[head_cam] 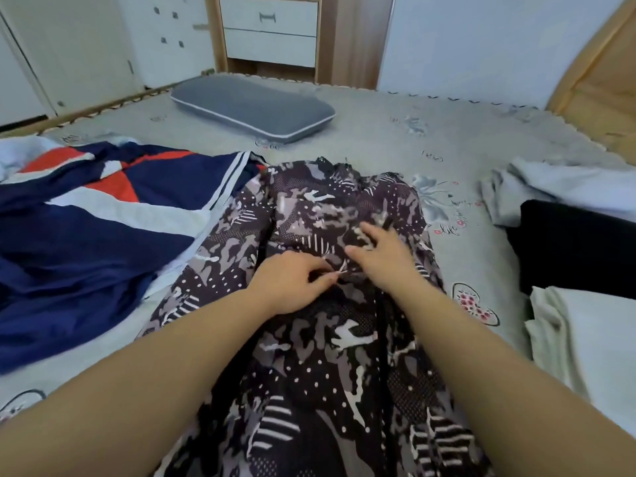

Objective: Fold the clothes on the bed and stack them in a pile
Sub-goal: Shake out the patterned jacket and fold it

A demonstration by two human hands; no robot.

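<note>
- Patterned garment (327,304) (dark camo/dot print) lies lengthwise down the middle of the bed (395,132), running from mid-bed to the near edge, partly bunched w/ a ridge along its centre.
- Left hand (292,284) sits on the garment's middle, fingertips pinching a small bit of fabric or a thread; fingers curled, narrow grip.
- Right hand (382,253) is just beside it, fingers spread fairly straight, resting on/pressing the cloth; holding nothing as far as I can tell.
- Step in hand, prob.: fixing/flattening the middle of this garment before the first fold. No fold made yet.
- Next move likely needs both hands to smooth the ridge out, then take one long side & bring it across; thin fabric looks slippery, so keep one hand pinning.
- Still unfolded: navy/red/white jacket (103,215) toward the left edge, touching the garment's left side.
- Right edge: grey garment (557,191), black garment (571,246), cream garment (585,342), heaped, not a neat pile.
- Grey pillow (253,108) near the far edge, well apart.
</note>
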